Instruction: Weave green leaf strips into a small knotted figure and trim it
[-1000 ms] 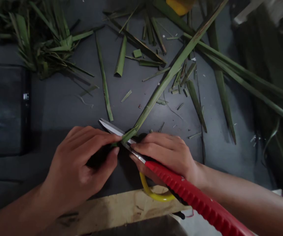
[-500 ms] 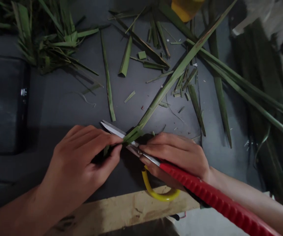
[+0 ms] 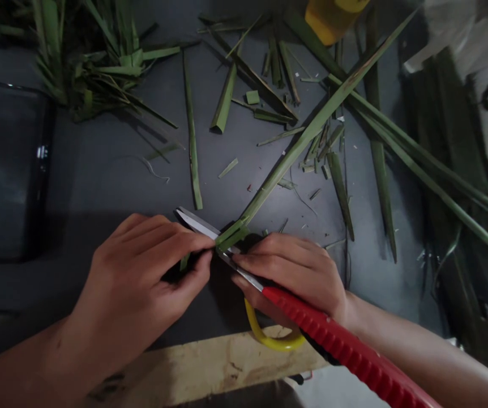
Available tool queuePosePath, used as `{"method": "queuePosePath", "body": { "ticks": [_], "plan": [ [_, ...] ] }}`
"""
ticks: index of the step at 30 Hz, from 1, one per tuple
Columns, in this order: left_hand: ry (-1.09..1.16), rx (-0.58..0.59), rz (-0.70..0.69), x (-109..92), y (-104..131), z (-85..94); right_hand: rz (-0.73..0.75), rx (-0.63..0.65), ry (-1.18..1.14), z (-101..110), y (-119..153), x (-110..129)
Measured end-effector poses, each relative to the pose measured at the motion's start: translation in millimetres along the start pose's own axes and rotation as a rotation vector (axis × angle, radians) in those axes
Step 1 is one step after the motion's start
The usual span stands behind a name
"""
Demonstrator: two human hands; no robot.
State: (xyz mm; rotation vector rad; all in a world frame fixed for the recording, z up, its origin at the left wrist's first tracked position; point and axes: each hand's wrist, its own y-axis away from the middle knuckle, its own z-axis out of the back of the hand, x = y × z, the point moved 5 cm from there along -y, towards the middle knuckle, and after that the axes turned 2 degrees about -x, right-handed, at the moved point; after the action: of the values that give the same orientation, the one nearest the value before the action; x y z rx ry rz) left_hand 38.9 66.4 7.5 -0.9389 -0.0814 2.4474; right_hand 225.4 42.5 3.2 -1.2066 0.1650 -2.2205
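My left hand point(image 3: 146, 272) pinches the folded end of a green leaf strip point(image 3: 286, 164) between thumb and forefinger. The strip slants up and to the right from my fingertips. My right hand point(image 3: 295, 272) is closed around a pair of scissors point(image 3: 248, 277), near where the blades meet the handle. Their metal blades point up and left, passing beneath the fold and close to my left fingertips. The long ribbed red handle runs to the lower right. Below my right hand curves a yellow loop point(image 3: 275, 343), partly covered. Whether the blades bite into the leaf is hidden.
Cut leaf pieces point(image 3: 225, 105) lie scattered over the dark tabletop point(image 3: 125, 170). A leaf bundle point(image 3: 99, 62) is at upper left, above a black flat object point(image 3: 6, 170). Long leaves point(image 3: 456, 187) lie at right. A yellow object point(image 3: 333, 20) stands at the top.
The scissors and my right hand have shifted slightly left relative to the fold. My left hand keeps its pinch. The whole view has shifted a little.
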Motion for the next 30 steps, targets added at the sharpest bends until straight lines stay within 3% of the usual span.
{"method": "queuePosePath", "body": {
  "ticks": [25, 27, 30],
  "plan": [
    [0.029, -0.011, 0.043, 1, -2, -1.5, 0.081, 0.044, 0.072, -4, 6, 1],
    [0.039, -0.001, 0.043, 1, -2, -0.7, 0.050, 0.018, 0.015, -1, 3, 2],
    [0.061, -0.013, 0.055, 1, 0, 4.8, -0.124, -0.134, -0.092, 22, -1, 1]
  ]
}}
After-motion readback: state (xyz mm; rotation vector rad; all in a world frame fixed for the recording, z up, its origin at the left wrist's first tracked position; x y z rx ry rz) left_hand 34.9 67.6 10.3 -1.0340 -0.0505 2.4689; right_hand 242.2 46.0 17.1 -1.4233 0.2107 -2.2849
